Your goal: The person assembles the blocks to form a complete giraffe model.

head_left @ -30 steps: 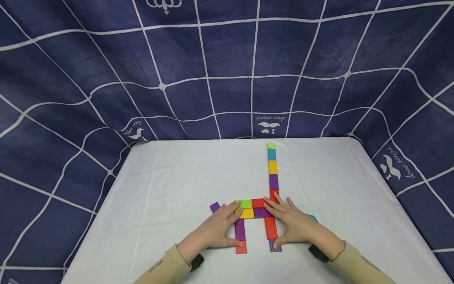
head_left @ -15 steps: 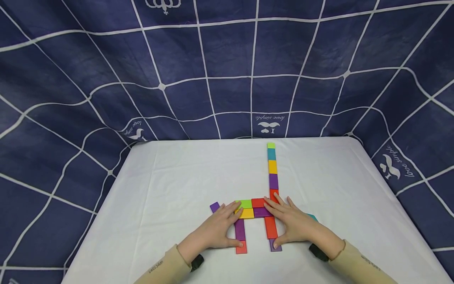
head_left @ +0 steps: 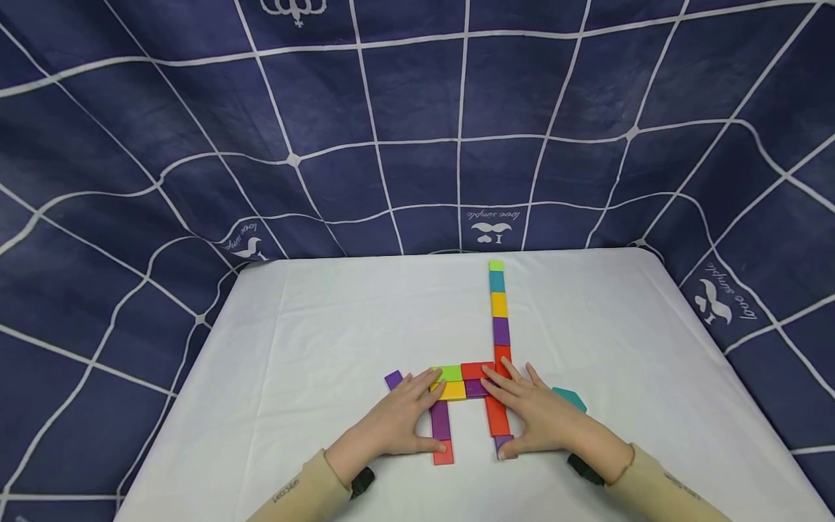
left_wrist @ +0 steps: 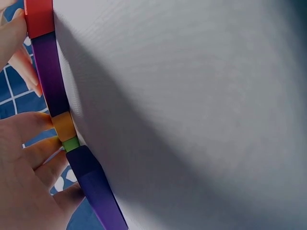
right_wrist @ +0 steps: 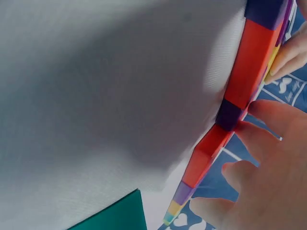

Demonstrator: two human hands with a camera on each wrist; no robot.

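Note:
Flat coloured blocks lie end to end on a white cloth. Two short rows, with a green block (head_left: 450, 373), yellow block (head_left: 453, 391) and red block (head_left: 472, 370), join two legs and a tall column. My left hand (head_left: 398, 420) rests spread at the left end, its fingers on the rows and thumb on the left leg's red bottom block (head_left: 443, 458). My right hand (head_left: 541, 417) spreads over the right end. Its fingertips touch the red and purple blocks, and its thumb lies at the right leg's purple bottom block (head_left: 501, 441). Neither hand grips anything.
From the right end the column runs away to a light green block (head_left: 496, 265) near the table's far edge. A slanted purple block (head_left: 393, 378) sticks out at the left. A teal block (head_left: 570, 399) lies apart, beside my right hand. Blue checked cloth (head_left: 417, 174) surrounds the table.
My right hand has shifted slightly, its thumb a little left and the purple bottom block more covered. More of the teal block shows. The left hand stays in place.

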